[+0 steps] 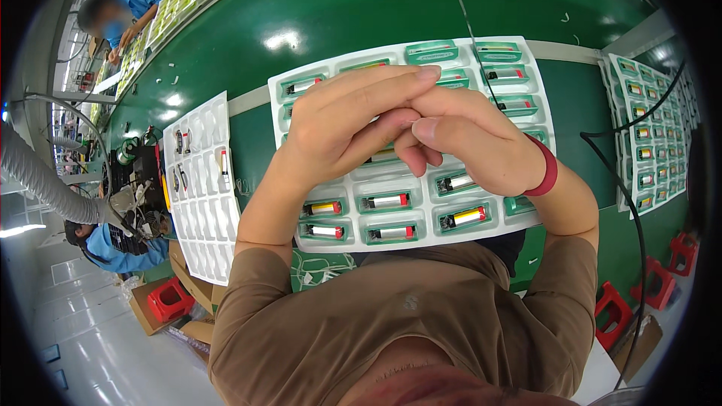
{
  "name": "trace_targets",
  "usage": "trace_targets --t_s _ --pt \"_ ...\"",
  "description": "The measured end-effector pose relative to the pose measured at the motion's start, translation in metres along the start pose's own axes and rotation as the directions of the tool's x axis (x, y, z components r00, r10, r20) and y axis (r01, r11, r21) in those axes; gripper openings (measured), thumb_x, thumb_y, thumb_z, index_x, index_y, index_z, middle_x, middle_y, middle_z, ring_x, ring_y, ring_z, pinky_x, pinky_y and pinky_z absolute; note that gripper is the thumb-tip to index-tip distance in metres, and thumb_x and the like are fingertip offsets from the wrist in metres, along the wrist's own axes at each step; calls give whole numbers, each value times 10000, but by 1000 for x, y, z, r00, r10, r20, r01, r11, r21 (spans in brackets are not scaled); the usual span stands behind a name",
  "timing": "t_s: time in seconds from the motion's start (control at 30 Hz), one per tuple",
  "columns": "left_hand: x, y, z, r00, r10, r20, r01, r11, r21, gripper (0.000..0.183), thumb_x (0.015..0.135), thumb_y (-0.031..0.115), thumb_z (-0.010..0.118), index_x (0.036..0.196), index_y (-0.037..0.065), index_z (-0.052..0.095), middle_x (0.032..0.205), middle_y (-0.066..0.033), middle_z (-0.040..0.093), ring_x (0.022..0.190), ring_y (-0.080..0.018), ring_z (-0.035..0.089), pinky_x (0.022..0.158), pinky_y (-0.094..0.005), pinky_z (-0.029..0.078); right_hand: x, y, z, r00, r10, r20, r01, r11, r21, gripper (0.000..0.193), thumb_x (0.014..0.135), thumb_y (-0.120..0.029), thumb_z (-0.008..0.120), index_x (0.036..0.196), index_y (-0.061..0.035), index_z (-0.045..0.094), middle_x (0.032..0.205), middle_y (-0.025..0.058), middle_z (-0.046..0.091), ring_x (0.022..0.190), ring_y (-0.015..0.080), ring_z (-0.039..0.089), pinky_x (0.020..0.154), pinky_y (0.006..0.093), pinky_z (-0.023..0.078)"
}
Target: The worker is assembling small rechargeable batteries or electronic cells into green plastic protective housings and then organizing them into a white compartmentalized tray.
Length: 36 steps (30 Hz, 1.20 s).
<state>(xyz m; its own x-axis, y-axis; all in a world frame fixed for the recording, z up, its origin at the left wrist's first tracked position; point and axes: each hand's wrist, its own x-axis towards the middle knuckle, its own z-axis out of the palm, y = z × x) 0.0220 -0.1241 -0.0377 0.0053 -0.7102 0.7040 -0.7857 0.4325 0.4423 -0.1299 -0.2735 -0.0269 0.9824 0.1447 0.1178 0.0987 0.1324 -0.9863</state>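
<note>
Your left hand point(342, 120) and right hand point(485, 143) touch, fingers half-curled and overlapping above the white tray point(426, 218) on the green tabletop point(583, 98), small cylinders point(386, 201) lying in its compartments; can't tell whether either grip has hold of anything.

A brown short-sleeved shirt point(323, 308) bore a small chest emblem point(411, 302); the left hand point(331, 120) was bare, the right hand point(496, 150) wore a red wristband point(544, 168).

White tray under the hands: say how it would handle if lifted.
The white tray looks thin and moulded, so it may bend. Being broad and flat, it seems unlikely to tip. Small red-ended pieces lying in it could slide if tilted.
</note>
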Motion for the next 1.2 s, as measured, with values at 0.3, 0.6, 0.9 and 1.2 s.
trace_targets --t_s 0.3,0.6,0.9,1.2 --pt "-2 5 -1 974 -221 -57 205 957 -207 501 827 -34 742 1313 -4 622 1225 -161 696 983 -238 719 827 -318 579 1 4 -3 996 -3 -94 11 996 85 268 929 -96 463 1132 31 584 916 82 633 774 139 535 720 286 451" --pt "-1 5 -3 929 -370 -9 325 828 -457 562 796 -46 768 1328 17 599 1326 -126 640 995 -193 702 818 -311 582 5 13 5 902 -358 -241 372 928 12 355 822 156 646 1027 -72 467 1046 79 534 924 124 550 817 276 491" --pt "-2 12 -9 929 -370 16 350 863 -364 526 820 -93 711 1322 -70 556 1325 -241 624 1015 -204 691 794 -284 585 8 14 8 919 -241 -312 303 938 170 253 885 104 669 1041 -39 531 986 34 591 922 89 595 734 234 532" --pt "-3 11 -10 950 -313 -8 295 902 -315 499 818 -98 721 1297 -67 586 1276 -233 658 967 -194 702 775 -278 591 7 14 10 905 -285 -315 331 938 104 248 896 110 651 1008 -55 504 988 39 585 910 85 587 739 235 528"
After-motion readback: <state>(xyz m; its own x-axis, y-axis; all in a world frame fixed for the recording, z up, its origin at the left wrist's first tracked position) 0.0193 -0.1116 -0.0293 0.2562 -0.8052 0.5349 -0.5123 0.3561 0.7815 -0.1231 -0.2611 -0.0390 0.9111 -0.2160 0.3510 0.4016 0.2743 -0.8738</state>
